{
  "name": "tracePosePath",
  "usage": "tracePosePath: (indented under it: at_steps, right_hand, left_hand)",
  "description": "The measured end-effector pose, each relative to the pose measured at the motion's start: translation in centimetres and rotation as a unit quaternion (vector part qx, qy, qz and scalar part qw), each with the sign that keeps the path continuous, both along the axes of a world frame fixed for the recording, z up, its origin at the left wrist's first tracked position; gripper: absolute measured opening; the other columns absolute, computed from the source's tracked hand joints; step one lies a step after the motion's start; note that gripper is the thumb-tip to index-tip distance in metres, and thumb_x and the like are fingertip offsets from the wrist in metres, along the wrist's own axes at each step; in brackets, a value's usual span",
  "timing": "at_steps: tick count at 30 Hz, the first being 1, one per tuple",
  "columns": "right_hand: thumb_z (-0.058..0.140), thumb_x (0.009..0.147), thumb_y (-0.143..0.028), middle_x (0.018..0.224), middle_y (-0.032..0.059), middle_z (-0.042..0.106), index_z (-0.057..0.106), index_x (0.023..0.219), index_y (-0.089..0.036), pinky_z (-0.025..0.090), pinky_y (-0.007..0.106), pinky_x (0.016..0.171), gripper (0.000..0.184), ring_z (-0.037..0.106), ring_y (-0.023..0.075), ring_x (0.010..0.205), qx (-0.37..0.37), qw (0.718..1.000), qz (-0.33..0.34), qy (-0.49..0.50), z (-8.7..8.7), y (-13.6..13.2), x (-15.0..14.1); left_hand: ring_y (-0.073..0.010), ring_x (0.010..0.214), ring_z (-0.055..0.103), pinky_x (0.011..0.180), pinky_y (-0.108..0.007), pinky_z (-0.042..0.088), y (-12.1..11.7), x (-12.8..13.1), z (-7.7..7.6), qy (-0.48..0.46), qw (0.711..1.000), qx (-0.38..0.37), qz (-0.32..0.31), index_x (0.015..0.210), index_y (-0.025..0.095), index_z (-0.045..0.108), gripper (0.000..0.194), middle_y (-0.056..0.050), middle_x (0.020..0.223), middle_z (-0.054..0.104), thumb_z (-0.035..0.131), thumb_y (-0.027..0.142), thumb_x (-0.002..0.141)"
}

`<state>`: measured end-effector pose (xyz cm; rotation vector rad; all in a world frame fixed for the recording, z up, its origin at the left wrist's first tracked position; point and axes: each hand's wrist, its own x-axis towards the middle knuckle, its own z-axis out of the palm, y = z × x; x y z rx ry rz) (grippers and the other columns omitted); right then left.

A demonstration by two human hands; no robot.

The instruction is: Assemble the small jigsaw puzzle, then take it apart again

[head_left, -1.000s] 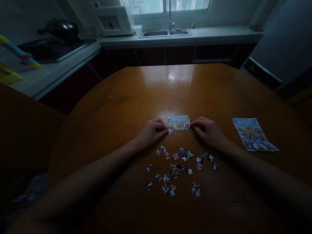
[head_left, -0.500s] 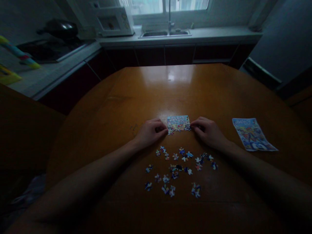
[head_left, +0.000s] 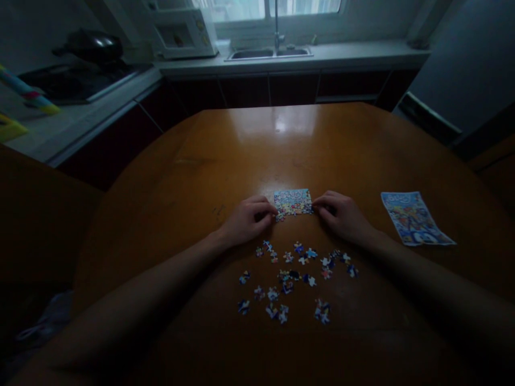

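A partly joined jigsaw puzzle [head_left: 293,201] lies flat on the wooden table, light blue along its top and many-coloured below, with a jagged lower edge. My left hand [head_left: 252,219] has its fingers curled, the tips pinched together at the puzzle's lower left edge. At the right edge, my right hand [head_left: 337,212] is closed in the same way, thumb and forefinger touching the side. Between my forearms lie several loose puzzle pieces [head_left: 287,287], scattered singly and in small clusters. Whether a small piece sits in either pinch is too dim to make out.
A creased picture sheet [head_left: 416,219] lies on the table [head_left: 241,161] to the right. Beyond the table's far edge runs a counter with a sink [head_left: 269,53] and a microwave [head_left: 183,35]. A black pan [head_left: 90,45] stands on the stove at left.
The view has shifted slightly. Both hands stay at the puzzle's sides, and the loose pieces lie as before.
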<state>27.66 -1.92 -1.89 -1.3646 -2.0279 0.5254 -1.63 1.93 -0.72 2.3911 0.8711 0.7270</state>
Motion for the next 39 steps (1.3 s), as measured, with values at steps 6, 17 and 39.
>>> tracePosePath:
  at_steps: [6, 17, 39]
  right_hand:
    - [0.057, 0.092, -0.017, 0.090, 0.0062, 0.068, 0.073, 0.095, -0.020, 0.049, 0.035, 0.076, 0.016, 0.063, 0.0198, 0.082, 0.006, 1.000, -0.003, 0.002, 0.00, -0.05, -0.12]
    - [0.059, 0.092, -0.021, 0.090, 0.0060, 0.069, 0.073, 0.094, -0.021, 0.049, 0.035, 0.076, 0.014, 0.064, 0.0198, 0.081, 0.005, 1.000, -0.001, 0.008, -0.10, 0.06, 0.01]
    - [0.059, 0.092, -0.018, 0.089, 0.0056, 0.068, 0.072, 0.091, -0.020, 0.048, 0.034, 0.076, 0.013, 0.063, 0.0193, 0.081, 0.008, 1.000, 0.002, 0.004, -0.07, 0.15, -0.06]
  left_hand:
    - [-0.0152, 0.081, 0.062, 0.075, -0.028, 0.047, 0.01, -0.02, 0.08, 0.005, 1.000, 0.003, 0.001, 0.092, 0.017, 0.074, 0.020, -0.004, 0.086, 0.069, 0.055, 0.017, 0.090]
    - [-0.0143, 0.078, 0.062, 0.072, -0.027, 0.047, 0.12, -0.06, -0.03, 0.011, 1.000, 0.012, 0.000, 0.092, 0.017, 0.074, 0.019, -0.004, 0.085, 0.069, 0.055, 0.019, 0.091]
    - [-0.0134, 0.075, 0.062, 0.070, -0.026, 0.047, 0.25, -0.02, 0.00, 0.012, 1.000, 0.005, -0.001, 0.092, 0.016, 0.074, 0.020, -0.004, 0.083, 0.069, 0.054, 0.018, 0.091]
